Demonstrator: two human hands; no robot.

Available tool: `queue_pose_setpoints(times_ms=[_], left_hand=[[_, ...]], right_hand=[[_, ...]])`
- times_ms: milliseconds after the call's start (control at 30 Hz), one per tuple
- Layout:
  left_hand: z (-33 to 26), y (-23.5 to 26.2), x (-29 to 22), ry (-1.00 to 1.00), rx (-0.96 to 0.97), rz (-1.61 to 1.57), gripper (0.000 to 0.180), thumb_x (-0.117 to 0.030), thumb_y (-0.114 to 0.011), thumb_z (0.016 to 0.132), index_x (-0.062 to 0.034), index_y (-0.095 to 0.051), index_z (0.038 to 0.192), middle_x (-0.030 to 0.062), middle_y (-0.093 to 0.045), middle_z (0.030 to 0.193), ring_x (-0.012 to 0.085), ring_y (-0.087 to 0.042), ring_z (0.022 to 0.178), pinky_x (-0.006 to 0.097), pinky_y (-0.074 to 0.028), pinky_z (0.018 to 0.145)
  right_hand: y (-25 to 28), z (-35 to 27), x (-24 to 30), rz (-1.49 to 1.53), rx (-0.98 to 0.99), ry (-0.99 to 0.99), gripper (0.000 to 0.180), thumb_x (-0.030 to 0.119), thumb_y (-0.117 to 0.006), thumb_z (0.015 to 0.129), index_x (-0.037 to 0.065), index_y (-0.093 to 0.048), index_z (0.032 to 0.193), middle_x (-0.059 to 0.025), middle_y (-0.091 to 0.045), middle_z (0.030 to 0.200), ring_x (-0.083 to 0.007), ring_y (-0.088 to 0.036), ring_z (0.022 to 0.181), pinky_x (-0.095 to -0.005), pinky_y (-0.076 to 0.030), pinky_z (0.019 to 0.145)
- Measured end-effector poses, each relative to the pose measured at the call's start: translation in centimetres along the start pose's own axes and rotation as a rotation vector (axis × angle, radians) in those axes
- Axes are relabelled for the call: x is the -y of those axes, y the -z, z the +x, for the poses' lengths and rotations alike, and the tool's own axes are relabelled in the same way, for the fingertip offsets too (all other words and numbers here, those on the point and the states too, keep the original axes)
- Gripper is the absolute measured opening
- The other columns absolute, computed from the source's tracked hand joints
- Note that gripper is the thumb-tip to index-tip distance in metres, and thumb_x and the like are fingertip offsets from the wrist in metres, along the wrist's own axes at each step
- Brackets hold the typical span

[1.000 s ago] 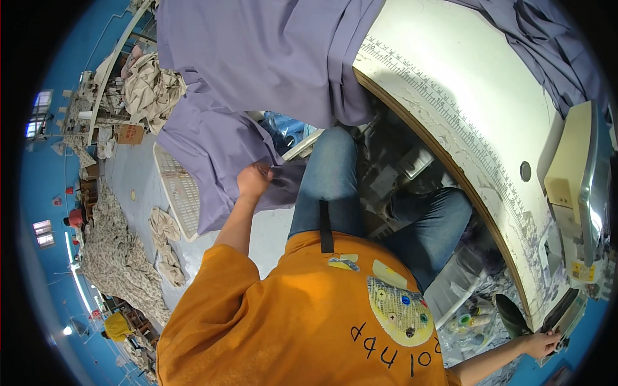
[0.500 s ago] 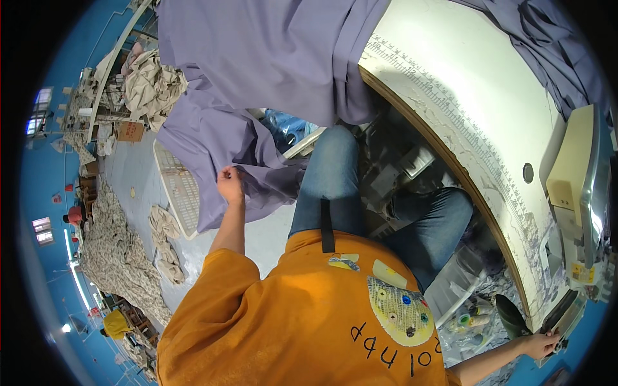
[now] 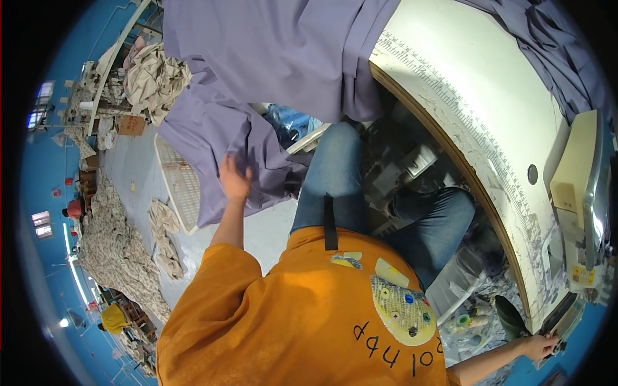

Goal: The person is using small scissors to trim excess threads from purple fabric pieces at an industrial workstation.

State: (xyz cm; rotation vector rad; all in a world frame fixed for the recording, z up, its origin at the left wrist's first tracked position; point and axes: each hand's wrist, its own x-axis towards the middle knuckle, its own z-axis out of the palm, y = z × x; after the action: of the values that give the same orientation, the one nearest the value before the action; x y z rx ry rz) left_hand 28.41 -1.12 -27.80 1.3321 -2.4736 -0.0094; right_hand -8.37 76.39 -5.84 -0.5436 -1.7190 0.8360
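Observation:
Purple fabric hangs over the far edge of the white worktable and falls in folds to the left, down to a white plastic basket. My left hand is over the lower folds, fingers apart and slightly blurred; whether it touches the cloth I cannot tell. At the far lower right, my right hand is closed at the end of the sewing machine, by a small dark part. What its fingers grip is too small to make out.
My jeans-clad legs are beside the table's curved wooden edge. Thread spools lie under the table at the lower right. Patterned cloth is heaped on the left, with beige cloth farther back. Other people appear in the distance at left.
My left hand has gone from pinched fingers to spread ones and risen slightly over the purple fabric. My right hand has stayed in place at the machine.

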Motion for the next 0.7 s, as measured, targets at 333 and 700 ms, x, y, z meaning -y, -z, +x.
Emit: queue_pose_setpoints(times_ms=[333, 700], left_hand=[[-0.8, -0.8, -4.0, -0.333, 0.430, 0.143, 0.057, -0.013, -0.071, 0.066, -0.0118, -0.048, 0.118, 0.0094, -0.049, 0.119, 0.0288, -0.051, 0.105, 0.040, -0.043, 0.088], [-0.9, 0.3, -1.4, -0.269, 0.457, 0.017, 0.007, -0.013, -0.059, 0.073, -0.0110, -0.066, 0.074, 0.0105, -0.061, 0.083, 0.0291, -0.059, 0.082, 0.039, -0.046, 0.076]], right_hand=[[-0.1, 0.2, -0.4, -0.069, 0.012, 0.071, 0.026, 0.023, -0.061, 0.087, -0.002, -0.066, 0.081, -0.0083, -0.066, 0.078, -0.0138, -0.059, 0.065, -0.0280, -0.052, 0.056], [-0.1, 1.1, -1.6, -0.059, 0.002, 0.056, 0.025, 0.020, -0.060, 0.086, -0.003, -0.066, 0.081, -0.0094, -0.063, 0.071, -0.0175, -0.059, 0.061, -0.0302, -0.056, 0.055]])
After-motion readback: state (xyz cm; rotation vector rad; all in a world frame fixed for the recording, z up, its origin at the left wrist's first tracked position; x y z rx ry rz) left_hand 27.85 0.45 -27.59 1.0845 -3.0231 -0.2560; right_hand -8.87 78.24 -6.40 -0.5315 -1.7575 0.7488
